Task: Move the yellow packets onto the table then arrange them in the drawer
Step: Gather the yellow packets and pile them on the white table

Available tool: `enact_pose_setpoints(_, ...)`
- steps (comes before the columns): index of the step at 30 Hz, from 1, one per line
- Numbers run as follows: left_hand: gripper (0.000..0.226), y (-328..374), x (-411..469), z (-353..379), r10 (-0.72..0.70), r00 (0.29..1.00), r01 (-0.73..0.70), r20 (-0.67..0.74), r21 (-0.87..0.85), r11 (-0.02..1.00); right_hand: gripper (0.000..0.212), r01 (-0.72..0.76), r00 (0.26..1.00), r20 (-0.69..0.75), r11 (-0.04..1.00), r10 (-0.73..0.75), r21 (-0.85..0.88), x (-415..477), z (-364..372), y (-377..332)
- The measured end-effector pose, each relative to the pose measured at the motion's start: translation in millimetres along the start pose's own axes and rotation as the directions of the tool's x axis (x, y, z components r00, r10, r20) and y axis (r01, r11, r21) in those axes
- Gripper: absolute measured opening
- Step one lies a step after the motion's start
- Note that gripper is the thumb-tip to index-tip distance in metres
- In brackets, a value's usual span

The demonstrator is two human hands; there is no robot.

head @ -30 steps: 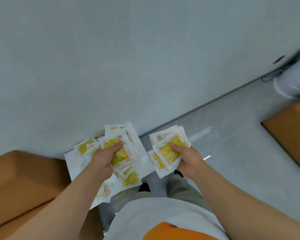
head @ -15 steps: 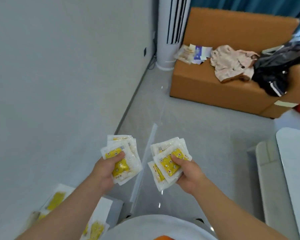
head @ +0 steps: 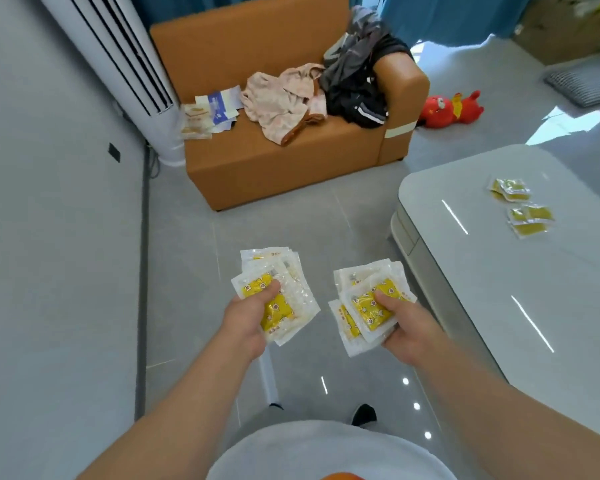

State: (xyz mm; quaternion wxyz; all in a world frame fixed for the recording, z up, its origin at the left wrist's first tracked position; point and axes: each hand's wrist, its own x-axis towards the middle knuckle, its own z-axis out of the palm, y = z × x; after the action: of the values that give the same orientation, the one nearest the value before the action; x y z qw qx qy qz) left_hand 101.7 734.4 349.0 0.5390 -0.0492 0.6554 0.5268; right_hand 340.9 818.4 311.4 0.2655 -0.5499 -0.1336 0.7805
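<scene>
The left hand [head: 248, 318] grips the left stack of yellow packets [head: 288, 306], its thumb pressed across the top packet, the rest fanned out behind it. The right hand [head: 409, 329] grips the right stack of yellow packets [head: 361, 310] the same way, thumb on top, with white packet edges jutting out to the left and far side. Both stacks are held in the air above the grey tiled floor [head: 291, 223], just apart from each other and near the left edge of the bench [head: 482, 289], a glossy white top with rounded corners on the right. Far out on the bench lie two small clusters of loose packets [head: 510, 190], close together, their print too blurred to read. Beyond the hands stands an orange sofa [head: 274, 164] carrying papers [head: 215, 110] at its left end, a pink garment [head: 284, 102] in the middle and dark clothes [head: 357, 84] over its right arm. A tall white air conditioner [head: 118, 64] stands in the corner to the sofa's left, against the grey wall [head: 49, 254]. A red plush toy [head: 451, 109] lies on the floor to the sofa's right, and blue curtains [head: 447, 15] hang at the far side. One dark shoe [head: 363, 414] shows below the arms
</scene>
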Motion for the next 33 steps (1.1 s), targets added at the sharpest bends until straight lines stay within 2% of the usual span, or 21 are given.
enact_pose_setpoints(8,0.037,43.0,70.5,111.5,-0.09,0.989,0.067,0.114,0.196,0.978,0.035,0.059,0.99,-0.139,0.977,-0.03,0.207,55.4,-24.0,-72.1)
enact_pose_setpoints(10,0.04,63.1,99.8,140.6,-0.103,0.984,0.065,0.147,0.244,0.968,0.035,0.106,0.985,-0.157,0.963,-0.068,0.246,70.4,-24.3,-100.0)
enact_pose_setpoints(13,0.041,95.6,139.5,188.6,-0.121,0.974,0.055,0.194,0.316,0.947,0.032,0.215,0.954,-0.272,0.919,-0.125,0.331,89.4,-26.3,-145.6)
enact_pose_setpoints(20,0.041,141.8,189.6,295.4,-0.189,0.944,0.045,0.27,0.461,0.886,0.04,0.346,0.9,-0.407,0.823,-0.154,0.452,109.9,-51.2,-204.7)
enact_pose_setpoints(27,0.027,109.0,209.3,406.1,-0.259,0.926,0.055,0.276,0.579,0.814,0.042,0.386,0.86,-0.505,0.738,-0.071,0.553,137.4,-125.1,-241.4)
enact_pose_setpoints(33,0.036,55.1,229.9,508.5,-0.301,0.931,0.08,0.205,0.693,0.717,0.039,0.309,0.856,-0.509,0.708,0.084,0.635,189.0,-221.4,-290.8)
